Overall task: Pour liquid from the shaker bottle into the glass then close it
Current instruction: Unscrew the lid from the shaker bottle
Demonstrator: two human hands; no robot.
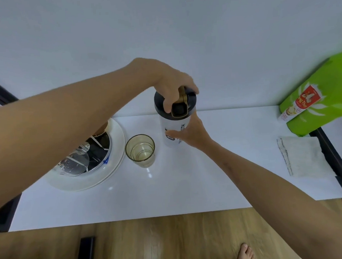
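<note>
the left forearm hides the near-left part of the plates (115, 152) and of the dark, shiny items lying on them, which are too cluttered to identify. the left hand (167, 83) covers the back of the bottle's black lid (175, 103), so the far rim is not visible. the print on the bottle is partly masked by the right hand (188, 137); only a few letters are legible. the green bag (322, 98) is cut off by the right edge of the view.

the left hand is curled over the lid from above, fingers pressed around it, thumb beside the gold flip cap (180, 108). directly below this grip, the right hand wraps the white body of the shaker bottle (174, 127), thumb in front, fingers closed behind. the bottle stands upright on the white table (169, 189). the glass (140, 150) stands just left of the lower grip, not touching the bottle, with pale liquid in its base. a folded cloth (304, 155) lies well to the right.
</note>
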